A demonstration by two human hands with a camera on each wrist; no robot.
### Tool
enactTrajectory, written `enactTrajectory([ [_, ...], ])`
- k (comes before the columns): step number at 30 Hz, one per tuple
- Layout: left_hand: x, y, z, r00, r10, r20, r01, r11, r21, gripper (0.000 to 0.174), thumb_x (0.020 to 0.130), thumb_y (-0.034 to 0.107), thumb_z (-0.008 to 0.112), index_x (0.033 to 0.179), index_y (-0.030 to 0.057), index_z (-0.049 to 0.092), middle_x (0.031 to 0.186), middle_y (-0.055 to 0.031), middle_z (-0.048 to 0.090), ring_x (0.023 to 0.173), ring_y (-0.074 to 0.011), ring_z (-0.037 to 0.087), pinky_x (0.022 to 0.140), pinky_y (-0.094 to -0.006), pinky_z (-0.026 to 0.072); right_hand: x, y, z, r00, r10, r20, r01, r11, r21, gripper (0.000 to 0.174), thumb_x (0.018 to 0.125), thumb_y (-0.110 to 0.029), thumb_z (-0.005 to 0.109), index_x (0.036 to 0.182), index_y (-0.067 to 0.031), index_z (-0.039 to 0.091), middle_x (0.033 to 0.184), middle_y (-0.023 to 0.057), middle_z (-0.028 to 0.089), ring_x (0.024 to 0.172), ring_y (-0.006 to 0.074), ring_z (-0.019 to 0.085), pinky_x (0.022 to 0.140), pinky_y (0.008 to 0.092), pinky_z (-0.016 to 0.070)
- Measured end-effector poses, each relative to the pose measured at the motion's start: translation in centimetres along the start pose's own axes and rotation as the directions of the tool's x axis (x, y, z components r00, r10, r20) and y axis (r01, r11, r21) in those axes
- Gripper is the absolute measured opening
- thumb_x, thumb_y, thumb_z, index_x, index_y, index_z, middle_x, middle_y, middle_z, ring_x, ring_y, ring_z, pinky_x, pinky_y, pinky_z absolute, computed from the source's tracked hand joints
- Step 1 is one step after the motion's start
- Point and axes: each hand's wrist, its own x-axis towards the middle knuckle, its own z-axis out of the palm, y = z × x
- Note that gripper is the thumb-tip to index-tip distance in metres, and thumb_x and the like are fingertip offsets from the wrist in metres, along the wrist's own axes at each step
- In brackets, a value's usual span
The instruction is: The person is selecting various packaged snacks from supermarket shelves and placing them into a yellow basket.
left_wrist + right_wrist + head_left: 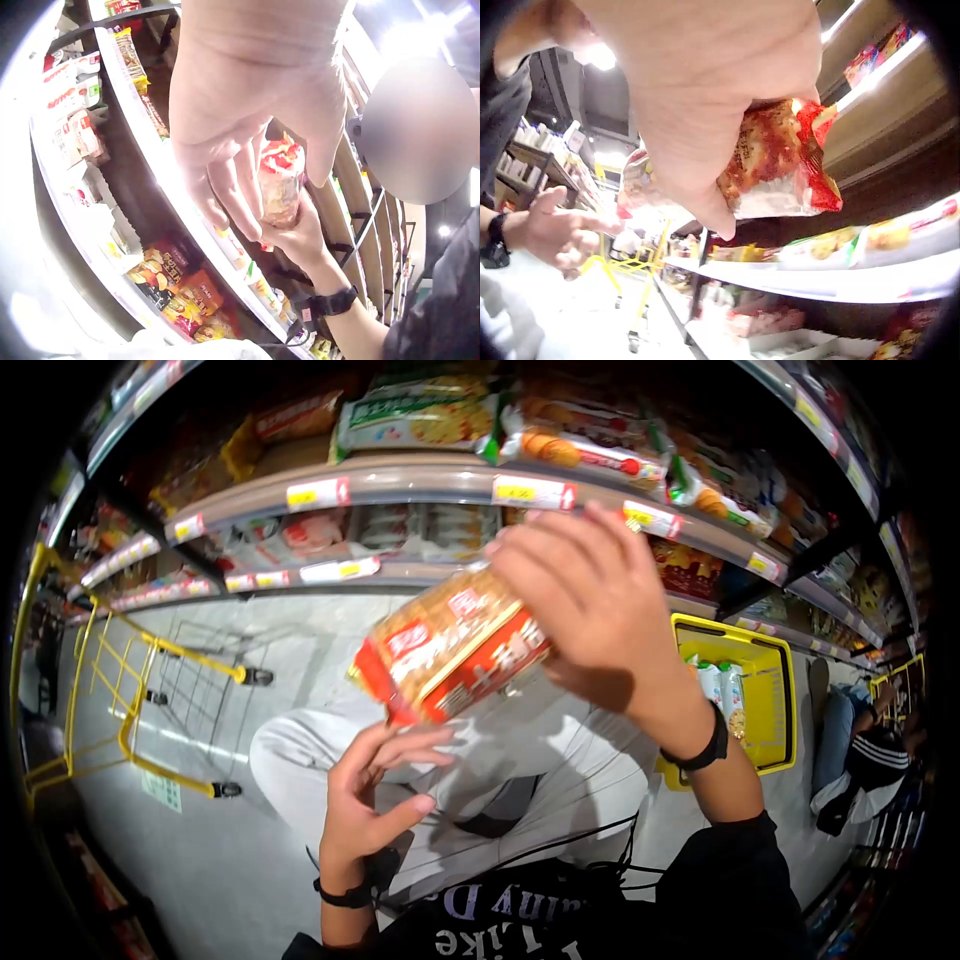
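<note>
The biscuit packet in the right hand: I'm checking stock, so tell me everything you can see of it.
The biscuit packet is a long plastic wrapper, clear over stacked golden-brown biscuits, with red ends and a red label bearing white print. It looks sealed. It is held tilted in the air before the shelves, the right hand gripping its upper end. The left hand is open below its lower end, seemingly apart.

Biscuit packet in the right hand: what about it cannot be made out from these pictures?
Head view: the right hand covers one end of the biscuit packet; its print is too blurred to read.
Left wrist view: the left hand hides part of it.
Right wrist view: the palm hides much of it.
Whether the left hand touches it is unclear in every view.
</note>
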Motion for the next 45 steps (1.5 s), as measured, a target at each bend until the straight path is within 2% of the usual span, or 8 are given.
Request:
enactTrajectory([
  [10,-3.5,1.3,-1.0,0.987,-0.158,0.021,0.152,0.972,0.182,0.058,0.084,0.013,0.075,0.133,-0.0055,0.051,0.115,-0.0238,0.068,0.100,-0.0306,0.070,0.095,-0.0418,0.0502,-4.6,6.8,-10.6,0.998,0.062,0.005,-0.053,0.894,-0.445,0.065,0.066,-0.009,0.075,0.129,-0.0119,0.058,0.127,0.0048,0.061,0.121,0.0264,0.056,0.106,0.0484,0.0390],
  [15,-5.9,1.7,-2.2,0.986,-0.166,-0.016,0.167,0.977,0.135,0.051,0.083,0.000,0.069,0.131,-0.0064,0.052,0.114,-0.0234,0.069,0.101,-0.0280,0.069,0.097,-0.0398,0.0493,-10.2,2.3,-17.1,0.886,0.443,-0.135,-0.463,0.856,-0.229,0.076,0.057,-0.007,0.075,0.131,-0.0031,0.056,0.120,0.0156,0.064,0.113,0.0371,0.060,0.100,0.0441,0.0431],
  [22,-6.6,1.7,-1.6,0.980,-0.193,0.038,0.189,0.978,0.090,0.046,0.088,0.004,0.066,0.131,-0.0070,0.051,0.114,-0.0242,0.068,0.101,-0.0284,0.069,0.096,-0.0393,0.0494,-19.8,-4.5,-26.8,0.531,0.789,-0.309,-0.847,0.495,-0.193,0.072,0.074,-0.003,0.080,0.138,-0.0029,0.047,0.132,0.0139,0.057,0.118,0.0240,0.059,0.100,0.0345,0.0474],
  [31,-3.9,1.9,1.5,0.967,-0.198,0.159,0.171,0.971,0.165,0.043,0.091,0.007,0.065,0.129,-0.0081,0.052,0.113,-0.0244,0.068,0.101,-0.0277,0.069,0.096,-0.0384,0.0490,-27.1,-9.6,-36.1,0.344,0.819,-0.459,-0.916,0.185,-0.356,0.068,0.079,-0.009,0.080,0.138,-0.0016,0.046,0.125,0.0137,0.059,0.113,0.0213,0.060,0.097,0.0333,0.0487],
  [34,-3.3,1.5,2.3,0.965,-0.209,0.160,0.177,0.965,0.194,0.045,0.093,0.018,0.066,0.129,-0.0044,0.053,0.111,-0.0223,0.069,0.098,-0.0287,0.068,0.093,-0.0391,0.0493,-28.3,-8.4,-36.3,0.059,0.882,-0.468,-0.979,-0.041,-0.201,0.067,0.079,-0.010,0.081,0.136,-0.0015,0.047,0.117,0.0113,0.061,0.105,0.0188,0.062,0.092,0.0310,0.0500],
  [40,-3.5,1.5,1.5,0.963,-0.244,0.115,0.212,0.948,0.237,0.040,0.094,0.010,0.064,0.129,-0.0073,0.053,0.112,-0.0224,0.069,0.100,-0.0272,0.068,0.095,-0.0377,0.0493,-34.0,3.1,-29.2,-0.046,0.974,0.222,-0.995,-0.065,0.078,0.065,0.077,-0.014,0.082,0.131,0.0020,0.049,0.097,0.0072,0.065,0.077,0.0128,0.063,0.068,0.0275,0.0540],
  [42,-3.8,1.5,0.7,0.961,-0.273,0.047,0.257,0.942,0.214,0.039,0.095,0.011,0.064,0.128,-0.0069,0.053,0.112,-0.0219,0.069,0.101,-0.0270,0.068,0.095,-0.0375,0.0491,-34.4,7.8,-26.6,-0.241,0.894,0.378,-0.970,-0.215,-0.110,0.064,0.073,-0.018,0.082,0.125,0.0065,0.052,0.085,0.0082,0.067,0.067,0.0156,0.064,0.060,0.0310,0.0534],
  [45,-4.2,1.6,-0.6,0.961,-0.273,-0.034,0.274,0.934,0.229,0.038,0.096,0.013,0.063,0.127,-0.0066,0.053,0.112,-0.0214,0.069,0.100,-0.0265,0.068,0.095,-0.0371,0.0487,-38.4,14.7,-22.2,-0.253,0.846,0.469,-0.967,-0.213,-0.137,0.055,0.071,-0.026,0.079,0.113,0.0060,0.061,0.077,0.0097,0.067,0.050,0.0169,0.059,0.046,0.0321,0.0482],
])
